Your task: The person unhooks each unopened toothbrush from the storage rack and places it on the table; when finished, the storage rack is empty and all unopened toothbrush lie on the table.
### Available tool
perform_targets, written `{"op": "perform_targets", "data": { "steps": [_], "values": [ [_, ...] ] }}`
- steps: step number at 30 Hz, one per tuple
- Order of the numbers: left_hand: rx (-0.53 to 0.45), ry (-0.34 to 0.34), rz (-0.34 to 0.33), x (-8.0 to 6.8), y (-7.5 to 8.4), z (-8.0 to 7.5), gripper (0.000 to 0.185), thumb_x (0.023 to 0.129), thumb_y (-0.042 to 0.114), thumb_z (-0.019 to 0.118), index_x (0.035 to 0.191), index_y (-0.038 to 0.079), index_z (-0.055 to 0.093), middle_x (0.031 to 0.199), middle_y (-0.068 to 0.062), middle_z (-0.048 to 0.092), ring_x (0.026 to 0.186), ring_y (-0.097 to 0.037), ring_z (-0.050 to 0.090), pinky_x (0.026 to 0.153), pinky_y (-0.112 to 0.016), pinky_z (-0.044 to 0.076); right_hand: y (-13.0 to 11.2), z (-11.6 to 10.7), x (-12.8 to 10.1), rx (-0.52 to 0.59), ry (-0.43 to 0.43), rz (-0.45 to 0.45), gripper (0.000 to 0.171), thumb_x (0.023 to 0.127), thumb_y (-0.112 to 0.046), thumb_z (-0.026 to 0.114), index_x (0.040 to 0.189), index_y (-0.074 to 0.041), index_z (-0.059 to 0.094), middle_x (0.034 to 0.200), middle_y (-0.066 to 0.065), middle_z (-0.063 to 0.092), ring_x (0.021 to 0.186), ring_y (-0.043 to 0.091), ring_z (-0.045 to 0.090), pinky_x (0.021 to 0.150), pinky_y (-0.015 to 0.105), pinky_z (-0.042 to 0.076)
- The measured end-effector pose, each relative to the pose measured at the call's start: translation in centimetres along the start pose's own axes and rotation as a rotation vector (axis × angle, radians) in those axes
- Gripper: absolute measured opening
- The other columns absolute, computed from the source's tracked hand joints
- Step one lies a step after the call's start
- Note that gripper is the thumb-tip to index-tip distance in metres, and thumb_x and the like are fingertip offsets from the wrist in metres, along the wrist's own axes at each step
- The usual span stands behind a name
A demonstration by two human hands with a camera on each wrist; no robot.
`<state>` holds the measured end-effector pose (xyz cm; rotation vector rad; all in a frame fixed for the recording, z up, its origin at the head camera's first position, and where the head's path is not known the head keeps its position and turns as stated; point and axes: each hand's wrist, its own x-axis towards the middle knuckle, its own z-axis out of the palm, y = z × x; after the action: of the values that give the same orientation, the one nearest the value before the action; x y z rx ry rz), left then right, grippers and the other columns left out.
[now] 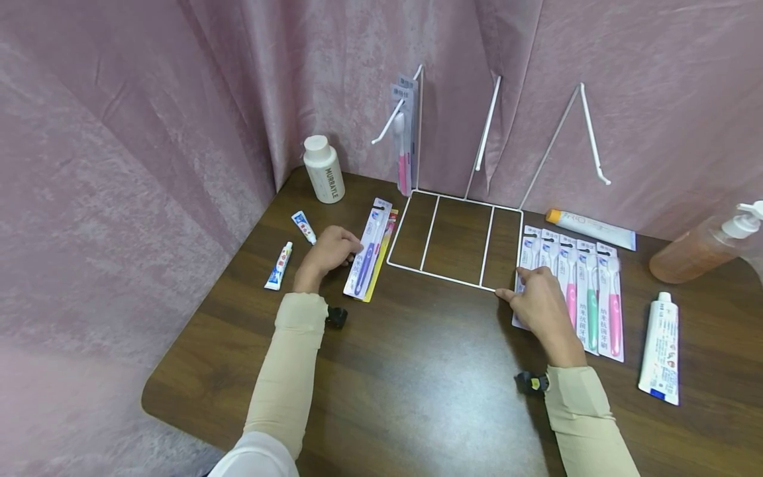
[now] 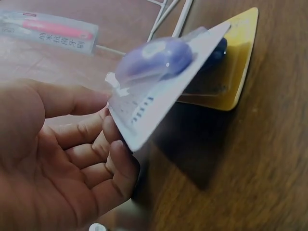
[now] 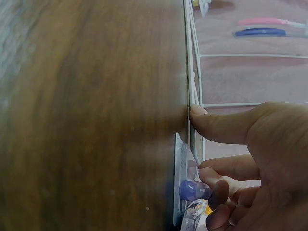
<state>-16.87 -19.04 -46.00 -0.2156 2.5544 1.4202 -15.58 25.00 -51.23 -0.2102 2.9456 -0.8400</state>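
Note:
My left hand (image 1: 336, 248) pinches the long edge of a packaged purple toothbrush (image 1: 368, 252) between thumb and fingers. In the left wrist view this pack (image 2: 159, 86) is tilted up from the table, over a yellow-backed toothbrush pack (image 2: 240, 57). My right hand (image 1: 539, 298) is at the front right corner of a white wire rack (image 1: 444, 276), thumb on the front bar and forefinger by the side bar. Close beside and under that hand lies a row of packaged toothbrushes (image 1: 610, 305). Two toothbrush packs (image 1: 405, 132) hang on the rack's left hook.
A white bottle (image 1: 324, 172) and two small toothpaste tubes (image 1: 279, 266) (image 1: 305, 227) are at the left. Right of the rack are an orange-capped tube (image 1: 590, 227), a white toothpaste tube (image 1: 660, 348) and a pump bottle (image 1: 703, 248). A pink curtain (image 1: 453, 40) hangs behind.

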Motion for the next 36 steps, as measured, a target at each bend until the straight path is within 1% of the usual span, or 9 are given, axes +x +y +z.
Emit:
{"op": "perform_targets", "data": {
  "steps": [6, 10, 14, 17, 21, 22, 24, 31, 36],
  "values": [
    [-0.005, 0.018, -0.031, -0.2, 0.0, -0.4, 0.029, 0.107, 0.008, 0.065, 0.118, -0.014, 0.081, 0.088, -0.006, 0.066, 0.076, -0.013, 0.06, 0.068, -0.024, 0.053, -0.9, -0.6, -0.4, -0.003, -0.01, 0.009, 0.076, 0.101, -0.031, 0.087, 0.153, 0.018, 0.06, 0.139, 0.048, 0.06, 0.127, 0.062, 0.061, 0.11, 0.073, 0.051],
    [0.012, 0.001, -0.039, 0.0, -0.2, -0.6, 0.029, 0.106, 0.008, 0.064, 0.117, -0.013, 0.081, 0.089, -0.007, 0.066, 0.074, -0.015, 0.059, 0.068, -0.026, 0.053, -1.7, -1.2, -0.7, -0.003, -0.024, 0.025, 0.077, 0.101, -0.033, 0.087, 0.153, 0.018, 0.06, 0.141, 0.049, 0.058, 0.129, 0.063, 0.061, 0.111, 0.073, 0.051],
    [0.023, -0.015, -0.057, 1.5, -1.6, -0.5, 0.028, 0.104, 0.011, 0.066, 0.115, -0.009, 0.083, 0.089, -0.008, 0.069, 0.072, -0.017, 0.062, 0.066, -0.031, 0.054, -2.2, -1.5, -0.9, 0.004, -0.022, 0.028, 0.077, 0.101, -0.032, 0.087, 0.152, 0.018, 0.061, 0.141, 0.049, 0.059, 0.129, 0.063, 0.061, 0.11, 0.073, 0.05],
    [0.028, -0.015, -0.07, 3.9, -4.3, -0.2, 0.023, 0.103, 0.014, 0.071, 0.112, -0.001, 0.086, 0.09, -0.008, 0.073, 0.073, -0.018, 0.066, 0.066, -0.033, 0.056, -1.8, -1.2, -0.8, 0.004, -0.006, 0.015, 0.075, 0.101, -0.031, 0.087, 0.152, 0.018, 0.061, 0.138, 0.048, 0.06, 0.127, 0.062, 0.061, 0.109, 0.072, 0.051],
    [0.055, -0.009, -0.092, 5.9, -6.5, 0.2, 0.017, 0.105, 0.019, 0.077, 0.114, 0.008, 0.085, 0.1, -0.01, 0.077, 0.08, -0.023, 0.071, 0.068, -0.036, 0.059, -3.1, -2.0, -1.3, 0.001, -0.034, 0.027, 0.073, 0.103, -0.026, 0.084, 0.153, 0.021, 0.057, 0.14, 0.05, 0.057, 0.128, 0.063, 0.059, 0.111, 0.073, 0.049],
    [0.064, -0.01, -0.094, 6.0, -6.7, 0.3, 0.017, 0.106, 0.019, 0.077, 0.115, 0.008, 0.085, 0.102, -0.011, 0.078, 0.083, -0.025, 0.072, 0.069, -0.036, 0.06, -3.5, -2.3, -1.4, 0.002, -0.042, 0.033, 0.073, 0.104, -0.025, 0.083, 0.153, 0.022, 0.056, 0.141, 0.051, 0.056, 0.129, 0.064, 0.059, 0.112, 0.074, 0.049],
    [0.08, -0.001, -0.1, 5.7, -6.3, 0.4, 0.016, 0.106, 0.021, 0.079, 0.116, 0.01, 0.084, 0.106, -0.011, 0.079, 0.087, -0.026, 0.073, 0.071, -0.037, 0.06, -4.1, -2.7, -1.5, 0.001, -0.059, 0.049, 0.072, 0.104, -0.024, 0.083, 0.153, 0.022, 0.056, 0.142, 0.052, 0.056, 0.129, 0.065, 0.058, 0.112, 0.074, 0.049],
    [0.085, 0.022, -0.058, 5.7, -6.6, 0.9, 0.02, 0.101, 0.017, 0.083, 0.12, 0.01, 0.081, 0.105, -0.009, 0.081, 0.094, -0.024, 0.073, 0.082, -0.036, 0.059, -2.4, -1.5, -0.9, 0.009, -0.032, 0.035, 0.076, 0.102, -0.029, 0.086, 0.153, 0.019, 0.059, 0.14, 0.048, 0.058, 0.126, 0.061, 0.061, 0.108, 0.072, 0.051],
    [0.116, 0.021, -0.036, 5.7, -7.0, 1.1, 0.024, 0.102, 0.017, 0.085, 0.125, 0.012, 0.08, 0.109, -0.008, 0.08, 0.099, -0.024, 0.074, 0.088, -0.038, 0.059, -2.6, -1.6, -1.1, 0.013, -0.04, 0.045, 0.076, 0.102, -0.03, 0.086, 0.154, 0.018, 0.058, 0.141, 0.048, 0.058, 0.128, 0.061, 0.06, 0.111, 0.072, 0.05]
  ]
}}
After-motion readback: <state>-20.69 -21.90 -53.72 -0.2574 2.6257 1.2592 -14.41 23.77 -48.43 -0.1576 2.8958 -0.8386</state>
